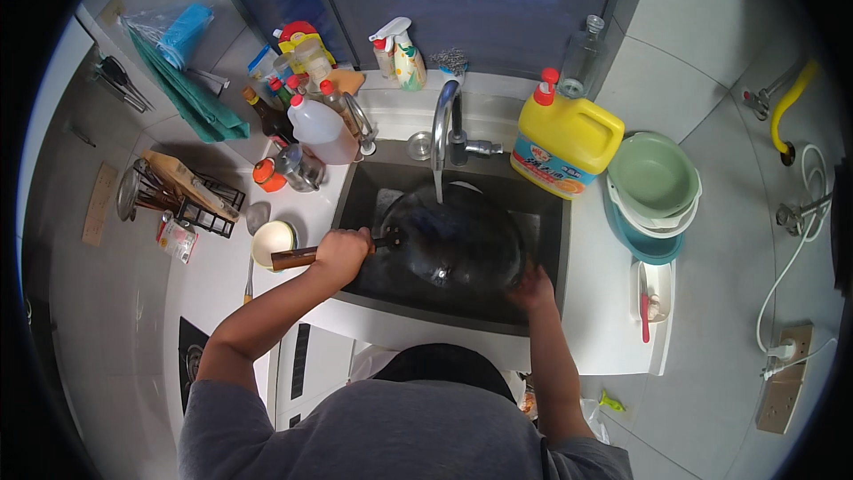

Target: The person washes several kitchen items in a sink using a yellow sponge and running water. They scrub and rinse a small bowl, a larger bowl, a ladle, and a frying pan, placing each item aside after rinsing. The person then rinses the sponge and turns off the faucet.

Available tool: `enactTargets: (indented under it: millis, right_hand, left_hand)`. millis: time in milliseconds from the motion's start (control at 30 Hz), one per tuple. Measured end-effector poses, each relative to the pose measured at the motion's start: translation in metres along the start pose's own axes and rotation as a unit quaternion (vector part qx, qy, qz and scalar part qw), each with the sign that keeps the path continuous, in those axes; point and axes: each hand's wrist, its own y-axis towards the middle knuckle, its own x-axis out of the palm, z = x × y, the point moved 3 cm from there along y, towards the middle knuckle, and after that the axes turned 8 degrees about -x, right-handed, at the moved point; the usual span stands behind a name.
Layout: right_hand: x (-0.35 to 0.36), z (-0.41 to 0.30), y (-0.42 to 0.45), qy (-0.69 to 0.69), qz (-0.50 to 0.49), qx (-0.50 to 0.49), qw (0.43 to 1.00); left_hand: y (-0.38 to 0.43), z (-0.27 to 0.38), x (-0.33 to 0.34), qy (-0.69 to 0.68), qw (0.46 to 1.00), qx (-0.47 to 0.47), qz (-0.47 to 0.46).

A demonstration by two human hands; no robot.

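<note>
My left hand (343, 255) is closed around the wooden handle (293, 259) of a dark wok (460, 240), which is held in the sink. Blurred, my right hand (535, 288) is at the wok's lower right rim; its fingers are partly hidden, and I cannot tell whether they grip anything. From the chrome faucet (445, 127), water runs down onto the far part of the wok. The dark rectangular sink (453, 317) surrounds the wok, and something pale shows behind its far rim.
A yellow detergent jug (566, 140) stands at the sink's back right corner. Stacked basins (653, 173) and a white tray (652, 280) with a red-handled knife (644, 320) lie farther right. On the left are a cream bowl (272, 243), a plastic jug (323, 133) and a knife rack (206, 213).
</note>
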Motion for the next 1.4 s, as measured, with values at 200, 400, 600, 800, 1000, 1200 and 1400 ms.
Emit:
enactTargets:
  millis: [200,400,600,800,1000,1200,1400]
  right_hand:
    - [-0.030,0.003,-0.002,-0.054,0.044,0.010,0.998]
    - [0.005,0.008,-0.017,-0.179,0.047,0.041,0.982]
    - [0.054,0.013,0.007,-0.306,-0.044,0.027,0.951]
    - [0.065,0.028,0.039,-0.367,-0.052,0.043,0.928]
    - [0.059,0.034,0.046,-0.397,-0.009,0.058,0.916]
    - [0.054,0.032,0.050,-0.375,0.027,0.057,0.925]
    - [0.054,0.029,0.049,-0.371,0.037,0.037,0.927]
  left_hand:
    - [0.003,0.002,0.000,0.050,0.997,0.020,0.046]
    - [-0.046,-0.031,0.008,-0.027,0.996,-0.077,-0.044]
    - [-0.110,-0.063,0.025,-0.060,0.978,-0.187,-0.074]
    - [-0.180,-0.085,0.050,-0.099,0.956,-0.277,0.002]
    - [-0.215,-0.084,0.057,-0.103,0.939,-0.324,0.049]
    - [-0.235,-0.089,0.066,-0.096,0.922,-0.361,0.100]
    - [-0.239,-0.081,0.080,-0.149,0.891,-0.410,0.121]
